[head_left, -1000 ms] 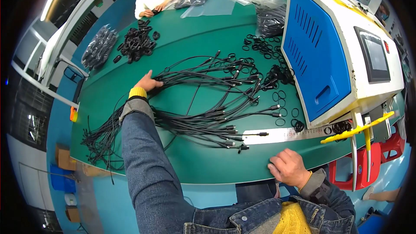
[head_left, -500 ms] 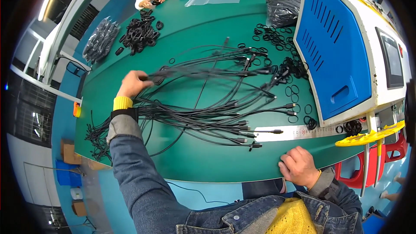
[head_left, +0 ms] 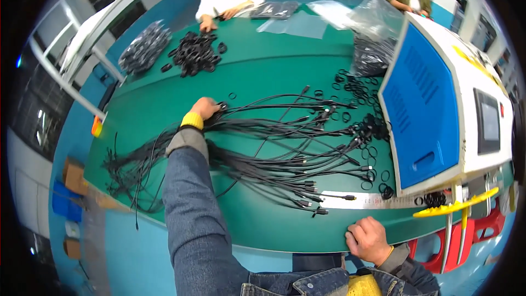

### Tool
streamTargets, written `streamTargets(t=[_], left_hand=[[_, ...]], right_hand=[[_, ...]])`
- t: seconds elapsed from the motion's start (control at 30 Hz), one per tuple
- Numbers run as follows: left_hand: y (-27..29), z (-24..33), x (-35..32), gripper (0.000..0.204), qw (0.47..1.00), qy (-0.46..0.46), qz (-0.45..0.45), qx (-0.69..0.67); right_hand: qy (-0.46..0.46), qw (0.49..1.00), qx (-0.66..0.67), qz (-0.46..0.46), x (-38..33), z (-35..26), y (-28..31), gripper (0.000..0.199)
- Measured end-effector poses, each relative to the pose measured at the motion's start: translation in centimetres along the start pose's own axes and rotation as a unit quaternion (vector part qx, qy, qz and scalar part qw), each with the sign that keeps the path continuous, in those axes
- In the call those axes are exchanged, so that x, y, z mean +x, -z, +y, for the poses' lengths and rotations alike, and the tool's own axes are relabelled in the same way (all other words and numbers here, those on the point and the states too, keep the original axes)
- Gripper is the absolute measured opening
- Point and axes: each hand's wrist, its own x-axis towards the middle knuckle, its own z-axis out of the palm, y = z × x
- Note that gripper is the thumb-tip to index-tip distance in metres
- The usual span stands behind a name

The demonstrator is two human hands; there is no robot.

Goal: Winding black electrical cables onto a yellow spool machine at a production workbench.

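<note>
Black cables lie in a long loose bundle across the green table, most of their plugs pointing right. My left hand reaches over the bundle and is closed on cables along its upper side; a small dark loop shows by the fingertips. Part of the bundle is hidden under my left forearm. Near the front edge of the table rests my right hand, its fingers curled in, with nothing visible in them. A white ruler lies beneath the nearest plugs.
A blue and white machine stands at the right. Black rings are scattered beside it. Farther off are a pile of black parts, a bag of parts and plastic bags. Two people work across the table.
My left hand has moved right and inward along the cables, whose upper part was blurred by motion before. The view has tilted up, bringing a second person into sight. My right hand stays put.
</note>
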Motion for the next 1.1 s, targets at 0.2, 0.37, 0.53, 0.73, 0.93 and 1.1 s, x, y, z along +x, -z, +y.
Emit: streamTargets(t=[0.2, 0.37, 0.53, 0.73, 0.93, 1.1], left_hand=[[1.7, 7.9, 1.2, 0.033, 0.987, 0.128, 0.047, 0.083], [4.7, 6.2, -1.4, 0.031, 0.975, 0.174, 0.129, 0.054], [8.1, 5.3, 1.1, 0.039, 0.796, 0.056, 0.387, -0.462], [5.8, 0.4, -0.2, 0.064, 0.892, 0.017, 0.361, -0.271], [5.4, 10.3, -7.1, 0.056, 0.963, -0.092, -0.128, -0.22], [-0.5, 15.6, -9.5, 0.036, 0.982, -0.156, 0.046, 0.095]], right_hand=[[-0.034, 0.999, 0.004, 0.001, 0.2, -0.1, 0.1, 0.018], [-0.025, 1.0, -0.003, -0.004, 0.3, -0.6, -0.2, 0.019], [-0.045, 0.999, -0.003, 0.01, -0.1, -0.4, 0.1, 0.017], [-0.033, 0.999, 0.011, 0.004, 0.7, 0.0, 0.2, 0.018], [-0.025, 1.0, 0.01, 0.001, 0.2, 0.0, 0.3, 0.018], [-0.018, 0.999, 0.005, 0.031, -0.2, -0.2, 0.0, 0.016]])
